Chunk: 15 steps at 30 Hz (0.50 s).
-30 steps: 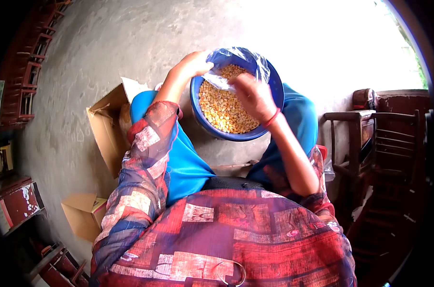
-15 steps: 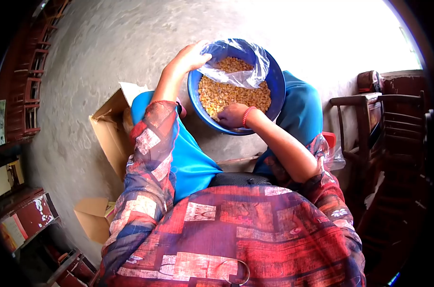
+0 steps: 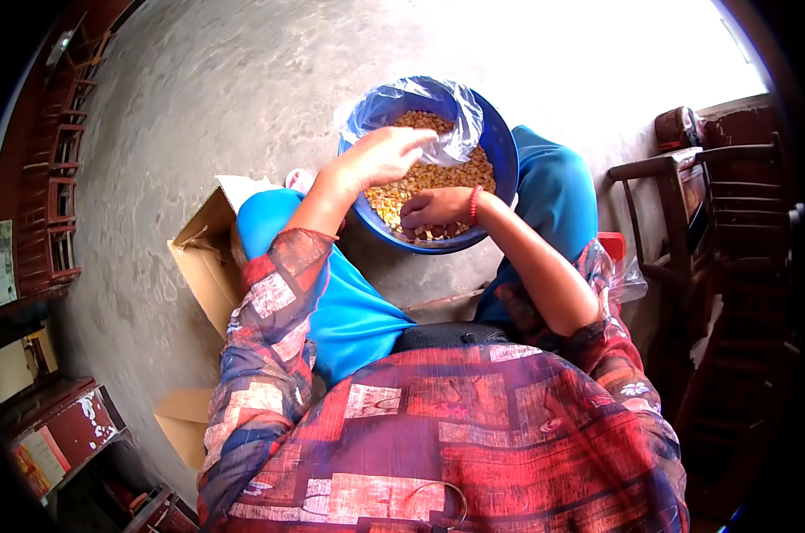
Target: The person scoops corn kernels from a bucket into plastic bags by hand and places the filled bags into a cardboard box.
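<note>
A blue basin (image 3: 507,169) between my knees holds yellow corn kernels (image 3: 471,180). A clear plastic bag (image 3: 460,133) lies open inside its far part, with more kernels visible within it. My left hand (image 3: 384,158) is over the basin's left side, next to the bag, its fingers stretched out and holding nothing. Nearer to me, my right hand (image 3: 436,210), with a red bracelet at the wrist, rests low at the kernels by the near rim. Its fingers are curled in, and what they enclose is hidden.
An open cardboard box (image 3: 205,266) stands left of my knee, with another cardboard piece (image 3: 185,422) behind it. Dark wooden chairs (image 3: 678,204) are on the right, beside a red object (image 3: 612,245) and clear plastic (image 3: 629,282). Shelves line the left edge.
My left hand has let go of the bag's left edge and moved right and toward me over the basin. My right hand first left the bag for the near kernels, where it stays.
</note>
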Available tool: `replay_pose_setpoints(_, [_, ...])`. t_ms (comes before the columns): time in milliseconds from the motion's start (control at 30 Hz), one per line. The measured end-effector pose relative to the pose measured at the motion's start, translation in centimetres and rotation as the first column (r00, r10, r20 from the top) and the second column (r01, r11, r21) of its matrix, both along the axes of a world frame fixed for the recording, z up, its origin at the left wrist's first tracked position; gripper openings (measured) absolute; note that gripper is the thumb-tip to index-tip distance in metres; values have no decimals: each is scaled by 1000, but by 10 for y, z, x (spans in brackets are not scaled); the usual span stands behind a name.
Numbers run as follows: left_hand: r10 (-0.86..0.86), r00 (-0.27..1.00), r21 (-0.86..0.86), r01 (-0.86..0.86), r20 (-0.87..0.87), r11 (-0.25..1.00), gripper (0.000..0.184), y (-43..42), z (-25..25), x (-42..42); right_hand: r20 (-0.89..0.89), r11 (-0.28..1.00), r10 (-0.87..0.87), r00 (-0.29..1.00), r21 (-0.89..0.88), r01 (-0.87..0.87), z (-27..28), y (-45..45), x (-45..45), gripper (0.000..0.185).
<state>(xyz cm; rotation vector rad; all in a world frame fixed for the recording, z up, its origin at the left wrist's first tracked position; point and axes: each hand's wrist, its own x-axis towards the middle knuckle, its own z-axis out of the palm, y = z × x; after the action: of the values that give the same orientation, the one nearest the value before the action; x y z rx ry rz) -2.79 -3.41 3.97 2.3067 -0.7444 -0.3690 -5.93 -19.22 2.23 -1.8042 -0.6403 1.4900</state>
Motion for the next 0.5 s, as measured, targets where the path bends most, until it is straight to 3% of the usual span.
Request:
replay_pose_setpoints(33, [-68, 997, -4, 68, 48, 998, 34, -1, 0, -3, -70, 1000, 4, 998, 22, -3, 7, -3, 1, 21])
replay_pose_setpoints(100, [-79, 989, 46, 86, -124, 995, 33, -4, 6, -8, -160, 999, 12, 987, 53, -3, 13, -9, 0, 20])
replay_pose_setpoints(167, [-89, 984, 99, 105, -154, 990, 37, -5, 4, -9, -251, 997, 23, 968, 81, -2, 13, -15, 0, 20])
replay_pose_setpoints(367, [-153, 980, 61, 146, 125, 987, 48, -10, -12, -20, -379, 974, -88, 921, 162, 159, 28, -30, 8, 17])
replay_pose_setpoints(433, [-120, 992, 85, 116, 46, 990, 51, -17, -3, -22, -325, 979, -86, 942, 148, 140, 29, -36, 13, 18])
replay_pose_setpoints(500, [-98, 992, 24, 96, 77, 995, 51, -21, 1, -23, 74, 989, -127, 989, 87, 120, 15, -39, 13, 18])
